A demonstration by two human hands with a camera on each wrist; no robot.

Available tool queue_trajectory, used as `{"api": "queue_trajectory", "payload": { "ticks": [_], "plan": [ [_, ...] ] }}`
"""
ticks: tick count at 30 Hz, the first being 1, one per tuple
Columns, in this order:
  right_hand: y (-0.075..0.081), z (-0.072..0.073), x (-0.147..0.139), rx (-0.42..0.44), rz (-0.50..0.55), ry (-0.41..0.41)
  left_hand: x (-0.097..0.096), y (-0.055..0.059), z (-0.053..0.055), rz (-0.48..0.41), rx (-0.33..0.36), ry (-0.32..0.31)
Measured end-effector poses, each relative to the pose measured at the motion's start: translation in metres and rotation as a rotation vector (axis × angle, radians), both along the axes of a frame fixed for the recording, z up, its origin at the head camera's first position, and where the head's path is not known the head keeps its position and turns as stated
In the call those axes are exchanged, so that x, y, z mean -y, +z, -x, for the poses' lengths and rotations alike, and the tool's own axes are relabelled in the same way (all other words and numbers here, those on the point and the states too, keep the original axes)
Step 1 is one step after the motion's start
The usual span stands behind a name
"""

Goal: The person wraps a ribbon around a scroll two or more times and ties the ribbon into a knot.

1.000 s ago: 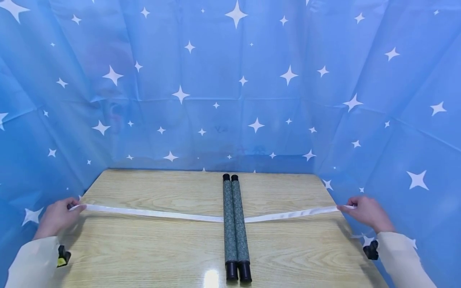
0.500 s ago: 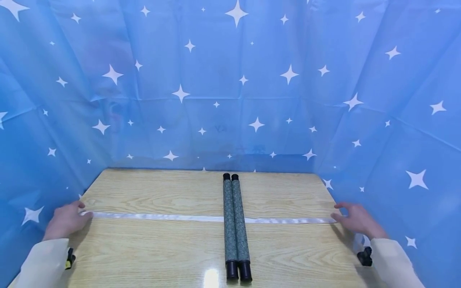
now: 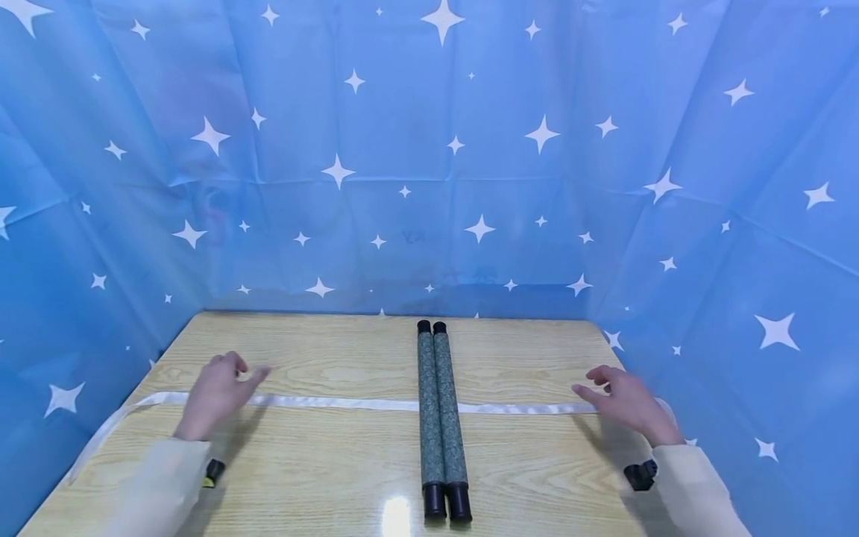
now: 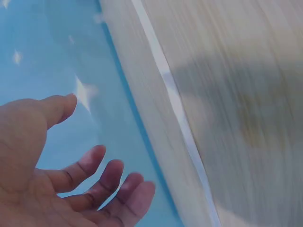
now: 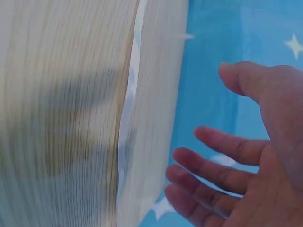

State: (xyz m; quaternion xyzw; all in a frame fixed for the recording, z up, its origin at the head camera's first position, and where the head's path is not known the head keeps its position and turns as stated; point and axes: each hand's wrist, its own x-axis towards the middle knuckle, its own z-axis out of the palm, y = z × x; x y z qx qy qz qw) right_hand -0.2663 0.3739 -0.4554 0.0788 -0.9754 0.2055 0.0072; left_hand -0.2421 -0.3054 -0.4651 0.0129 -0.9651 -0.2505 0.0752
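Note:
Two dark green patterned rolls with black end caps, looking like a scroll rolled from both ends (image 3: 429, 410), lie side by side near the middle of the table. A white satin ribbon (image 3: 335, 403) runs crosswise and passes beneath them, its left end bending toward the table's left edge. Over the ribbon's left part hovers my left hand (image 3: 213, 397), fingers loosely spread and holding nothing. My right hand (image 3: 627, 403) is above the right part, also holding nothing, and covers some of the ribbon. Both wrist views show relaxed fingers apart from the ribbon (image 4: 175, 99).
The wood-grain table (image 3: 322, 477) ends at a blue curtain (image 3: 403, 186) with white stars, which hangs behind it and along both sides. Bright light reflects off the table near the front.
Both hands pinched the ribbon's ends and held them raised; they lowered the ribbon to the table, let go, and moved inward toward the rolls. The rolls have stayed in place.

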Motion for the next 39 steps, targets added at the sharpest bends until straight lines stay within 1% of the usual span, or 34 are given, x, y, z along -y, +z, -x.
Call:
{"api": "queue_trajectory", "payload": {
  "ticks": [4, 8, 13, 16, 19, 21, 25, 28, 31, 35, 39],
  "plan": [
    [-0.004, -0.001, 0.018, 0.062, 0.019, -0.007, -0.045, -0.001, 0.005, -0.068, 0.062, -0.039],
    [-0.008, -0.003, 0.032, 0.107, 0.024, -0.02, -0.082, -0.006, 0.01, -0.115, 0.127, -0.064],
    [-0.014, -0.004, 0.046, 0.154, 0.016, -0.06, -0.119, -0.016, 0.015, -0.147, 0.196, -0.077],
    [-0.018, -0.003, 0.056, 0.181, 0.009, -0.083, -0.134, -0.024, 0.017, -0.122, 0.222, -0.082],
    [-0.021, 0.0, 0.063, 0.193, -0.003, -0.104, -0.145, -0.03, 0.019, -0.065, 0.219, -0.074],
    [-0.023, 0.002, 0.066, 0.195, -0.017, -0.123, -0.15, -0.032, 0.019, -0.049, 0.216, -0.059],
    [-0.027, 0.005, 0.069, 0.222, -0.045, -0.161, -0.16, -0.034, 0.019, -0.036, 0.239, -0.031],
    [-0.031, 0.007, 0.07, 0.242, -0.05, -0.184, -0.165, -0.036, 0.019, -0.012, 0.241, -0.015],
    [-0.034, 0.007, 0.072, 0.241, -0.046, -0.197, -0.168, -0.037, 0.022, 0.016, 0.24, -0.015],
    [-0.036, 0.007, 0.075, 0.22, -0.013, -0.174, -0.17, -0.037, 0.025, 0.028, 0.259, -0.031],
    [-0.038, 0.006, 0.077, 0.197, 0.025, -0.133, -0.169, -0.038, 0.027, -0.01, 0.263, -0.048]
  ]
}}
